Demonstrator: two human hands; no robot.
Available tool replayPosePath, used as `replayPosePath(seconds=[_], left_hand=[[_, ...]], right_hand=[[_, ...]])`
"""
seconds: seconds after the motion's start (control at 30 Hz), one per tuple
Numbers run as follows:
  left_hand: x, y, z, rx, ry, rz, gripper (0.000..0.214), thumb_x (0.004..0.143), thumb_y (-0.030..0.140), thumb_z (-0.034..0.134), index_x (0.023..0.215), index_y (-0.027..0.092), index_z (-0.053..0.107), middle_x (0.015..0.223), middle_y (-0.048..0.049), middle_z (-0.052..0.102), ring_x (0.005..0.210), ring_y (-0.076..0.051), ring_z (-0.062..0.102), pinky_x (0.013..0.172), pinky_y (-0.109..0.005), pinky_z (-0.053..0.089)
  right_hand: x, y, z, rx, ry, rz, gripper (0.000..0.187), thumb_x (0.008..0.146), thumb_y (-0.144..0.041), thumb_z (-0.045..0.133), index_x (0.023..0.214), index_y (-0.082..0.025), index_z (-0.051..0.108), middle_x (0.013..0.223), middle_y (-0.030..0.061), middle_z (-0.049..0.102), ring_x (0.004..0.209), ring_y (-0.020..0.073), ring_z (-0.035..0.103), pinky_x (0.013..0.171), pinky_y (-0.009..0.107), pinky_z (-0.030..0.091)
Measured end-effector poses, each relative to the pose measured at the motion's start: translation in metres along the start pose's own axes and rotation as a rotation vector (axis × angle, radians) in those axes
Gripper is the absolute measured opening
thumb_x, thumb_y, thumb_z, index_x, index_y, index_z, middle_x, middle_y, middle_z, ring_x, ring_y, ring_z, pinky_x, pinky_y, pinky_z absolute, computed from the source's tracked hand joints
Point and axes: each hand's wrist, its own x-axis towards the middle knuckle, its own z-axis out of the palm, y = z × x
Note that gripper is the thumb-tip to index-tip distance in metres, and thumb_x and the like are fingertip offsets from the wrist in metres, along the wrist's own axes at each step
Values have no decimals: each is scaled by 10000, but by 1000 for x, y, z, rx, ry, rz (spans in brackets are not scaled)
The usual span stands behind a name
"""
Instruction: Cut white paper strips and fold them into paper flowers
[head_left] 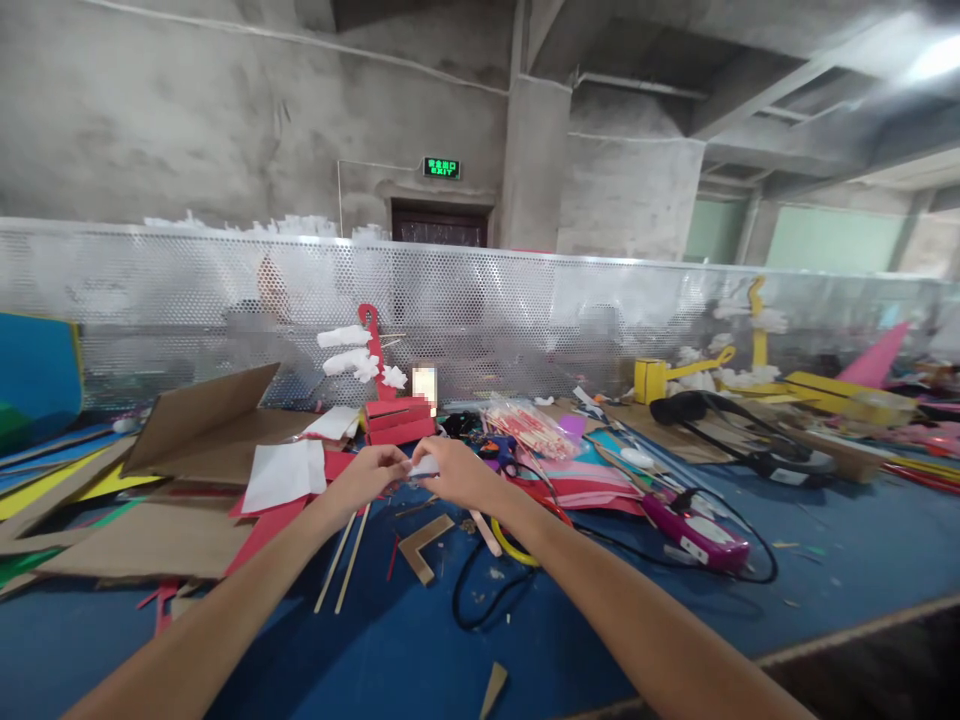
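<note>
Over the blue table, my left hand (377, 471) and my right hand (454, 474) meet with pinched fingers on a small white piece (425, 465). Fingers cover part of it, so I cannot tell whether it is paper or cotton. Just behind my hands is a red cardboard box (399, 424), with a red upright strip (375, 345) bearing white fluffy tufts (351, 362) rising behind it. Two thin wooden sticks (346, 562) lie below my left hand. An L-shaped cardboard piece (424, 548) is below my right hand.
Cardboard sheets (142, 535) and white paper (283, 477) fill the left. Right of my hands lie blue-handled scissors (507, 456), a bag of red-and-white sticks (531, 428), a purple corded device (697, 535) and a black headset (750, 440). A perforated metal screen (480, 320) borders the back.
</note>
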Motion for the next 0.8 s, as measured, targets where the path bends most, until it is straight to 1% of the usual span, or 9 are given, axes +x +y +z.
replayPosePath(seconds=[0.13,0.2,0.27,0.37,0.5,0.63,0.8], left_hand=[[-3,4,1,6,6,-16,326,632,461,655,689,151,574,601,10,591,533,-118,524,550,-239,412],[-3,4,1,12,3,-22,329,634,459,656,703,145,584,621,3,605,524,-113,520,540,-234,408],[-2,3,1,17,3,-18,336,645,459,654,731,139,598,658,-12,629,533,-115,529,540,-235,417],[0,0,-1,28,1,15,335,675,456,645,757,133,613,681,-25,644,548,-121,542,544,-236,430],[-1,1,-2,79,18,85,329,708,459,618,747,133,619,655,-25,632,532,-122,531,518,-229,416],[-3,7,-2,123,44,123,328,725,462,599,744,135,619,668,-29,637,561,-133,551,538,-235,421],[-3,7,-2,100,52,157,308,732,442,593,752,136,618,637,-9,614,544,-127,543,538,-234,414]], right_hand=[[1,1,0,-1,4,-12,217,694,-86,632,887,-184,624,876,37,637,802,171,573,720,238,368],[1,0,-2,17,18,-6,133,725,-121,637,845,-178,633,841,33,637,768,159,568,704,232,363],[1,-2,-5,46,29,8,66,767,-212,648,821,-174,640,806,29,642,732,149,564,678,226,358],[0,-3,-9,75,40,24,130,796,-301,643,803,-173,657,771,24,652,707,140,563,665,223,356],[-1,-3,-9,112,37,63,151,815,-300,611,810,-171,689,726,16,659,645,120,550,626,214,356],[0,-1,-7,209,41,121,205,821,-325,589,815,-160,710,662,11,654,564,105,525,555,204,351],[2,3,-4,353,59,185,223,799,-333,604,840,-151,725,690,35,679,586,128,569,537,208,384]])
